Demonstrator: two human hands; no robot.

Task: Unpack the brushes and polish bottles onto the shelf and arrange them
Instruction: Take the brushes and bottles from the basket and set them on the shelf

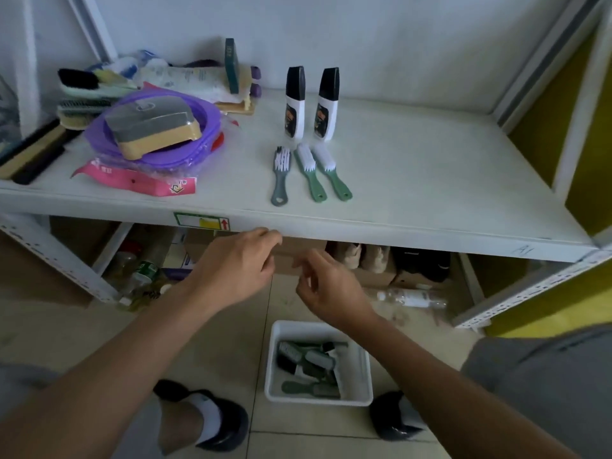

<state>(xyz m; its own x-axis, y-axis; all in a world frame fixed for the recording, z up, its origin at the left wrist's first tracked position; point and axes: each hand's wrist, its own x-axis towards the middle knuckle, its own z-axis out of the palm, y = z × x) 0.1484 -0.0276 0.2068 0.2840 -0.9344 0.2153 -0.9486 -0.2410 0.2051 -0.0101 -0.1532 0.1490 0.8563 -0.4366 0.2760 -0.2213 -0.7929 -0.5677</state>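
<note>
Two white polish bottles with black caps [295,104] [327,106] stand side by side on the white shelf [430,180]. In front of them lie three brushes with white bristles: a grey one [280,175] and two green ones [309,172] [331,172]. On the floor below, a white bin [356,369] holds several more brushes and bottles. My left hand [238,265] and my right hand [326,286] hover just below the shelf's front edge, above the bin. Both are empty with loosely curled fingers.
The shelf's left side is crowded: a purple basin [198,111] with a tan and grey brush block, a pink package [132,180], and several larger brushes [76,101]. Boxes and bottles fill the lower shelf. My feet [212,422] flank the bin.
</note>
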